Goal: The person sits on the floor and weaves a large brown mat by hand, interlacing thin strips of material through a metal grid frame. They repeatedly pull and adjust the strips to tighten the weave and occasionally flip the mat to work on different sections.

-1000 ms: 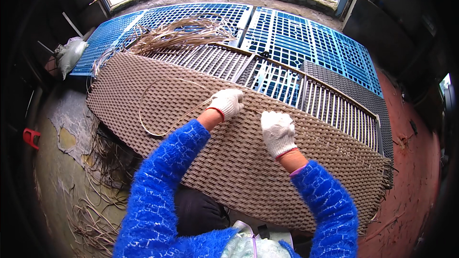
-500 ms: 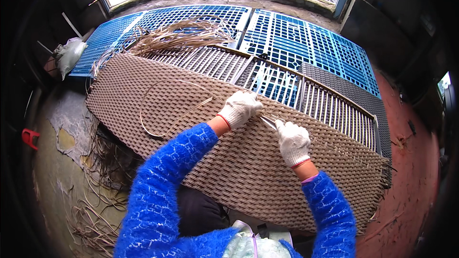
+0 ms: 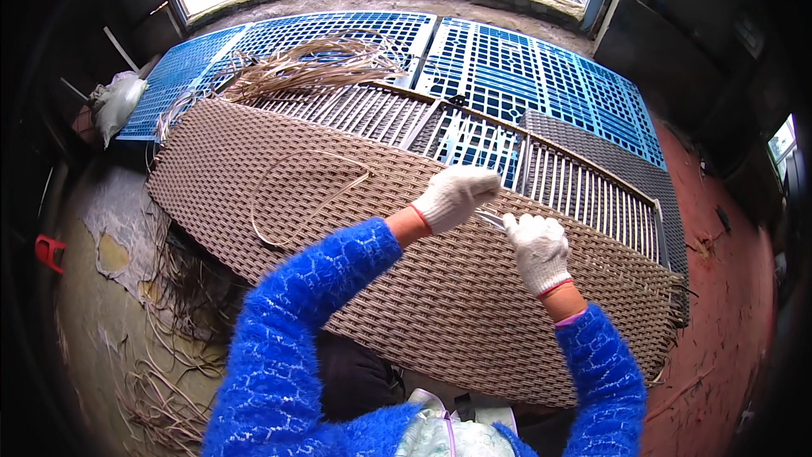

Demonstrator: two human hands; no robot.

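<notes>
Panel (image 3: 440, 296): brown, woven, slanted beneath both hands. Strand (image 3: 253, 210): thin, pale, looped on panel, left of left fingers (image 3: 484, 182). Tool (image 3: 491, 219): slim, silvery, at right fingers (image 3: 526, 225).

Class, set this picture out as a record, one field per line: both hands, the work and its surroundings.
Woven panel: brown, lying aslant
Left hand: white-gloved, over the panel, grip unclear
Right hand: white-gloved, apparently holding a slim pale item, kind unclear
Loose strand: curved, on the panel's left part
Strip bundle: tan, beyond the panel
Backdrop: blue grids
</notes>
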